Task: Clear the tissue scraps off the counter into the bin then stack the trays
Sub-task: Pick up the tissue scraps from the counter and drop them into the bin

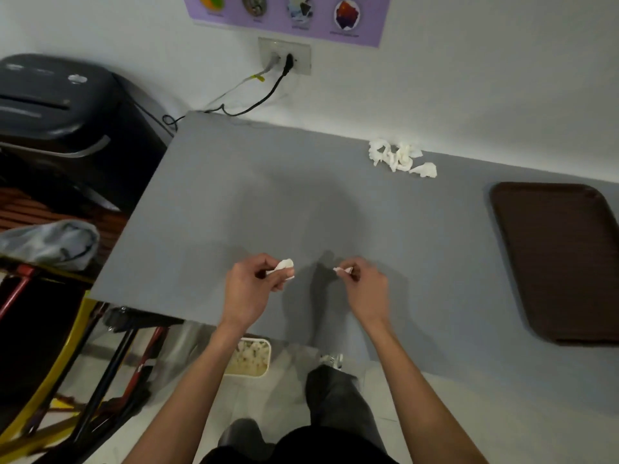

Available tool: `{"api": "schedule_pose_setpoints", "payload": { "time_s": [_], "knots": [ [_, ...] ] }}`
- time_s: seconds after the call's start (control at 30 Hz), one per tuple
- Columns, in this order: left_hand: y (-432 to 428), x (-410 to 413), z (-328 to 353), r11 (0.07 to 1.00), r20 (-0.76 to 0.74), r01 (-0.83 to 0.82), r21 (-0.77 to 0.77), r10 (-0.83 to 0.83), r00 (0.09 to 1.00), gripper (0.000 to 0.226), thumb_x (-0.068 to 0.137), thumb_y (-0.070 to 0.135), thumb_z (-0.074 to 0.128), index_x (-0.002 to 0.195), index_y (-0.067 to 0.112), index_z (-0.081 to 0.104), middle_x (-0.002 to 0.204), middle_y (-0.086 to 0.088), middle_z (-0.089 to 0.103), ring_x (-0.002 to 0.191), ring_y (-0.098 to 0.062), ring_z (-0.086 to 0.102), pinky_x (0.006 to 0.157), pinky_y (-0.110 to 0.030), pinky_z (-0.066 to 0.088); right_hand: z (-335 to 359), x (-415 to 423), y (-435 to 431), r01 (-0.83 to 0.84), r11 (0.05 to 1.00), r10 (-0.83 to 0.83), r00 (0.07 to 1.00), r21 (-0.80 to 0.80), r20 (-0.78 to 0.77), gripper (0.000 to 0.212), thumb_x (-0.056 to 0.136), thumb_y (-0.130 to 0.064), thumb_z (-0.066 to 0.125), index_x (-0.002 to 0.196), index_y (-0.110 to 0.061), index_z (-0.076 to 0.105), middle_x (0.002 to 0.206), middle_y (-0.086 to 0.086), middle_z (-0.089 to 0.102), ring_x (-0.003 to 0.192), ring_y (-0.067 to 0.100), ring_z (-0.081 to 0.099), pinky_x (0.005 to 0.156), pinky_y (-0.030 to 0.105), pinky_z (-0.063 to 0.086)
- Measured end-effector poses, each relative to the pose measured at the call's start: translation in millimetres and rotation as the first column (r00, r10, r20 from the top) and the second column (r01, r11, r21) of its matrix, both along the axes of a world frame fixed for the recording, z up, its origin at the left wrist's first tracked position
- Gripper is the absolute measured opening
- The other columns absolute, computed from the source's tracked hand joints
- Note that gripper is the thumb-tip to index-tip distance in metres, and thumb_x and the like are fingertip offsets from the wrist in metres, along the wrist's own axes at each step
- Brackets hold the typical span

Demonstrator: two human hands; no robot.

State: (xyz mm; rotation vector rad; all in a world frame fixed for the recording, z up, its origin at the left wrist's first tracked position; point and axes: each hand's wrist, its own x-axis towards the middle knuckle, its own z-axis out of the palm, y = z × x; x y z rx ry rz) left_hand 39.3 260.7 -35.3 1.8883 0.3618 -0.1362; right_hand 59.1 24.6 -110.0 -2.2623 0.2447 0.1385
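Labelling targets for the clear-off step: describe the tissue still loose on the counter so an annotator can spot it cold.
Start at the grey counter and follow its far edge along the white wall, right of the wall socket. The loose tissue pile lies there, a cluster of crumpled white scraps, left of the brown tray. Unlike the bits pinched in the left hand and right hand, it is untouched.

White tissue scraps [400,157] lie on the grey counter [234,195] near a dark brown tray [562,262].
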Motion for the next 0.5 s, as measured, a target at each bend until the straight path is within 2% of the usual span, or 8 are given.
{"api": "schedule_pose_setpoints", "payload": {
  "time_s": [0.1, 0.2, 0.27, 0.37, 0.5],
  "knots": [
    [45, -44, -2, 1.0, -0.023, -0.009, 0.008, 0.009, 1.0, 0.017, 0.078, 0.022, 0.09, 0.077, 0.011, 0.076, 0.064, -0.005, 0.073, 0.061, -0.021, 0.071, 0.064, -0.03, 0.058, 15, -63, 55, 0.1, 0.983, -0.103, 0.995, 0.156, 0.008, 0.004, 0.091, -0.025, 0.082, 0.093, -0.025, 0.078, 0.088, -0.018, 0.079, 0.083, -0.007, 0.072, 0.077, 0.005, 0.048],
    [94, -96, -6, 1.0, -0.015, 0.01, -0.01, -0.01, 1.0, 0.012, 0.083, 0.021, 0.087, 0.081, 0.012, 0.079, 0.068, -0.005, 0.075, 0.066, -0.023, 0.074, 0.066, -0.027, 0.058, 22, -128, 105, 0.156, 0.945, -0.159, 0.987, 0.289, -0.013, 0.007, 0.092, -0.021, 0.082, 0.097, -0.026, 0.08, 0.093, -0.021, 0.079, 0.089, -0.006, 0.074, 0.083, 0.008, 0.052],
    [131, -131, -15, 0.999, -0.021, 0.036, -0.027, -0.036, 0.999, 0.006, 0.088, 0.02, 0.082, 0.089, 0.015, 0.081, 0.075, -0.002, 0.078, 0.072, -0.019, 0.077, 0.072, -0.027, 0.06, 19, -167, 134, 0.172, 0.927, -0.172, 0.985, 0.334, -0.03, 0.01, 0.092, -0.021, 0.082, 0.098, -0.029, 0.08, 0.099, -0.021, 0.079, 0.095, -0.003, 0.074, 0.09, 0.017, 0.055],
    [184, -181, -36, 0.996, -0.05, 0.091, -0.006, -0.091, 0.995, 0.012, 0.095, 0.016, 0.074, 0.105, 0.019, 0.081, 0.085, 0.004, 0.081, 0.081, -0.012, 0.078, 0.083, -0.036, 0.063, 10, -222, 173, 0.202, 0.913, -0.187, 0.979, 0.355, -0.078, 0.013, 0.092, -0.02, 0.082, 0.1, -0.03, 0.08, 0.101, -0.017, 0.08, 0.098, -0.001, 0.075, 0.089, 0.023, 0.058],
    [234, -240, -69, 0.996, -0.145, 0.087, 0.028, -0.082, 0.986, 0.016, 0.099, 0.012, 0.068, 0.114, 0.015, 0.075, 0.095, 0.005, 0.08, 0.087, -0.009, 0.077, 0.086, -0.04, 0.064, -6, -281, 216, 0.233, 0.929, -0.207, 0.971, 0.286, -0.12, 0.013, 0.09, -0.02, 0.083, 0.098, -0.03, 0.078, 0.095, -0.017, 0.08, 0.091, -0.007, 0.073, 0.083, 0.013, 0.058]
  ]
}}
